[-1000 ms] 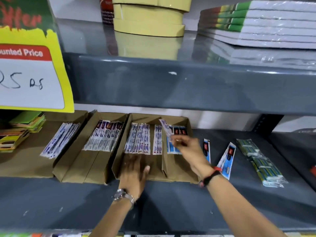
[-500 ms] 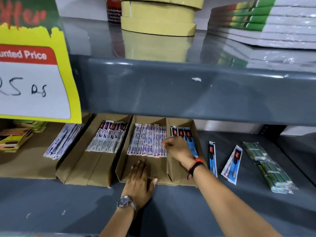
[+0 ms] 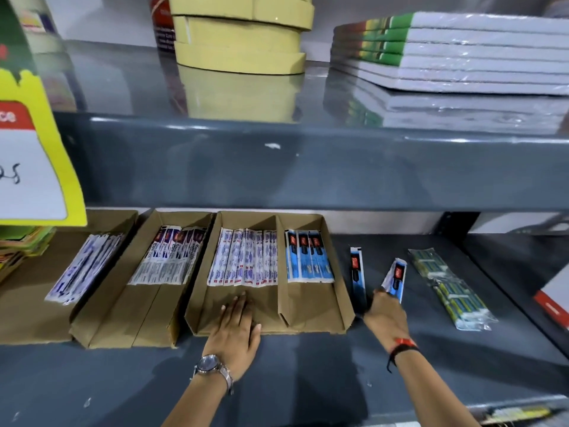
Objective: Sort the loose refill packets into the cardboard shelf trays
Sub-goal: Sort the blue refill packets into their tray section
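Observation:
A two-compartment cardboard tray (image 3: 340, 300) sits mid-shelf. Its left compartment holds white-and-purple refill packets (image 3: 243, 257); its right one holds blue packets (image 3: 309, 257). My left hand (image 3: 237, 329) lies flat on the tray's front floor, holding nothing. To the right of the tray, one loose blue packet (image 3: 357, 272) lies on the grey shelf. Beside it, my right hand (image 3: 386, 315) grips the near end of a small bundle of blue packets (image 3: 396, 277), which tilts up off the shelf. Further left stand a tray of white packets with dark tops (image 3: 172, 257) and another tray with packets (image 3: 86, 266).
A plastic-wrapped bundle of green packets (image 3: 449, 288) lies at the right, with a red-and-white box (image 3: 554, 300) past it. The upper shelf's edge (image 3: 308, 167) overhangs the trays and carries tape rolls (image 3: 240, 41) and notebooks (image 3: 462, 53). A yellow price sign (image 3: 34, 167) hangs at the left.
My right hand put a white-and-purple packet into the left compartment, then moved right to the loose blue packets. The left hand stayed on the tray. The camera moved closer.

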A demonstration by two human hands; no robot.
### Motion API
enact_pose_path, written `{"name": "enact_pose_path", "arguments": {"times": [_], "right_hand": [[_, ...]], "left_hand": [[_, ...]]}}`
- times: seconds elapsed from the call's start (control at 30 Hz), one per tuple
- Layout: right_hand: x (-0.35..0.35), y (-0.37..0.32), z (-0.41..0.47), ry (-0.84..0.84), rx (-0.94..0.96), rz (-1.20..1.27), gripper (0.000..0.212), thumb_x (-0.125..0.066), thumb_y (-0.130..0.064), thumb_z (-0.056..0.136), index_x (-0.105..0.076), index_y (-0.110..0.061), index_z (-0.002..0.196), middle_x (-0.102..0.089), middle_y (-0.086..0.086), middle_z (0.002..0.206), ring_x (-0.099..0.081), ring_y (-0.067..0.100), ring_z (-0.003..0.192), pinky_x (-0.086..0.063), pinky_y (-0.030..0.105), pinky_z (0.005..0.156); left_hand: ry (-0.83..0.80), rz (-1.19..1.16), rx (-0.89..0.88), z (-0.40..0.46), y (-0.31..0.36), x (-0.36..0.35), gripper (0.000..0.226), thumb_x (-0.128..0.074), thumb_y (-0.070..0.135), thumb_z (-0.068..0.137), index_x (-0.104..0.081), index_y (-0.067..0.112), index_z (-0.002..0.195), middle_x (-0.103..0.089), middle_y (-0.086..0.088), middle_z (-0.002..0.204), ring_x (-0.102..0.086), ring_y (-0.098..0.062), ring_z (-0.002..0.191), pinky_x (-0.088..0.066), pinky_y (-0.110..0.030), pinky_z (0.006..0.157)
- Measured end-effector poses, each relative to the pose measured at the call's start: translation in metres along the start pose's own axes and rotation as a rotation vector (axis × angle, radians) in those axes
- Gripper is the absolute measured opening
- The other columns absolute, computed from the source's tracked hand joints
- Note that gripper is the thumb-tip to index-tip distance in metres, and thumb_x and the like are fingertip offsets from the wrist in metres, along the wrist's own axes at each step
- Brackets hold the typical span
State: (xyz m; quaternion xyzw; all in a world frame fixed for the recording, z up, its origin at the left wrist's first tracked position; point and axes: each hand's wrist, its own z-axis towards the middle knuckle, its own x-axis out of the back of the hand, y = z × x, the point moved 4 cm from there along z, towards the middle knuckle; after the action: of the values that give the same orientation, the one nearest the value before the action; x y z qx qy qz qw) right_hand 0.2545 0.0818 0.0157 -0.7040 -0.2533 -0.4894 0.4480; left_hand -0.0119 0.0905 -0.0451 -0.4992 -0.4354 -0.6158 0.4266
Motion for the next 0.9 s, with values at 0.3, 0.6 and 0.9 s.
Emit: {"name": "enact_pose_path", "arguments": {"times": [0.3,0.6,0.9], "right_hand": [[0.016,0.002,0.007,0.061,-0.051,0.221,0.014,-0.049,0.0,0.08,-0.061,0.005,0.084,-0.066,0.031,0.1,-0.062,0.041,0.096,-0.046,0.036,0.074],[0.091,-0.034,-0.022,-0.185,0.629,-0.126,0.025,-0.045,-0.013,0.093,-0.045,-0.028,0.073,-0.052,-0.006,0.069,-0.047,0.016,0.072,-0.029,0.026,0.062],[0.09,-0.033,-0.029,-0.355,0.673,0.278,0.026,-0.05,-0.005,0.09,-0.058,-0.029,0.096,-0.056,-0.011,0.074,-0.053,-0.002,0.067,-0.042,0.017,0.07]], "left_hand": [[-0.074,-0.17,-0.024,0.0,-0.001,0.004,0.119,0.033,0.071,0.056,-0.026,0.007,0.138,-0.022,-0.01,0.149,-0.017,-0.022,0.137,0.0,-0.03,0.107],[0.132,-1.254,0.183,0.025,0.032,0.091,0.035,-0.055,0.03,0.085,-0.048,0.016,0.117,-0.06,0.008,0.094,-0.055,-0.009,0.092,-0.04,-0.019,0.086],[0.196,-1.197,0.234,0.044,0.034,0.103,0.024,-0.057,0.016,0.086,-0.06,-0.002,0.071,-0.055,-0.008,0.066,-0.048,-0.016,0.066,-0.033,-0.001,0.048]]}}
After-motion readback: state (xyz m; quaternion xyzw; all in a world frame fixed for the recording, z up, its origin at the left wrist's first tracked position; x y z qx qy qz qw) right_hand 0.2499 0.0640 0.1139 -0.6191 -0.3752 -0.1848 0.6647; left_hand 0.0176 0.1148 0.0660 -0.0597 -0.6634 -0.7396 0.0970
